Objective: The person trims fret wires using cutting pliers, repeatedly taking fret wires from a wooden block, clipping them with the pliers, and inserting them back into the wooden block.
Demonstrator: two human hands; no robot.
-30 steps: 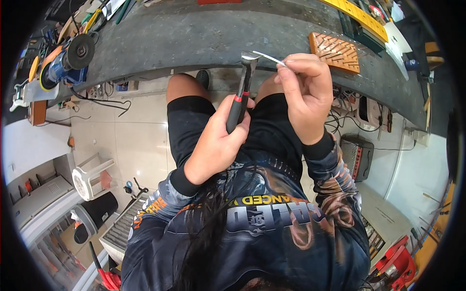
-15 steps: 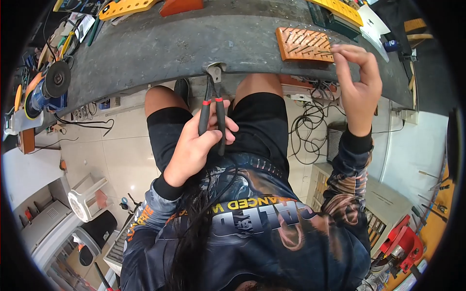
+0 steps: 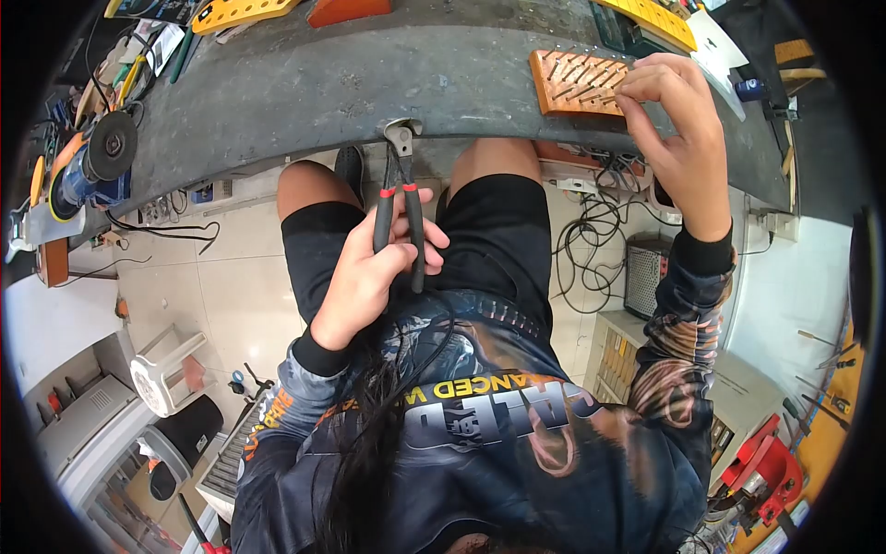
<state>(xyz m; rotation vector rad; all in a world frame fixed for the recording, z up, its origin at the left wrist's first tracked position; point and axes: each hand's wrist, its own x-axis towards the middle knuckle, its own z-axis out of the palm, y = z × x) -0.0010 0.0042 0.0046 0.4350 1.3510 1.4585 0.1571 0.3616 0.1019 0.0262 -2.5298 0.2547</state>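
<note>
My left hand (image 3: 365, 272) is wrapped round the black-and-red handles of a pair of end nippers (image 3: 413, 217). Their metal jaws point away from me, in front of the bench edge. On the bench to the right lies an orange-brown wooden block (image 3: 546, 92) with several rows of thin metal pins, like short lengths of fret wire, standing in it at a slant. My right hand (image 3: 678, 134) is at the block's right end, thumb and forefinger pinched together on one thin metal pin. The fingers hide that end of the block.
The dark workbench (image 3: 305, 83) runs across in front of my knees. At its left stands an angle grinder (image 3: 111, 148) among tools and cables. Yellow slotted tools (image 3: 245, 13) and an orange block (image 3: 349, 11) lie at the back. Coiled cables (image 3: 591, 245) hang below on the right.
My right hand has shifted slightly, its fingertips now closer in over the block's right end. The left hand and nippers have barely moved.
</note>
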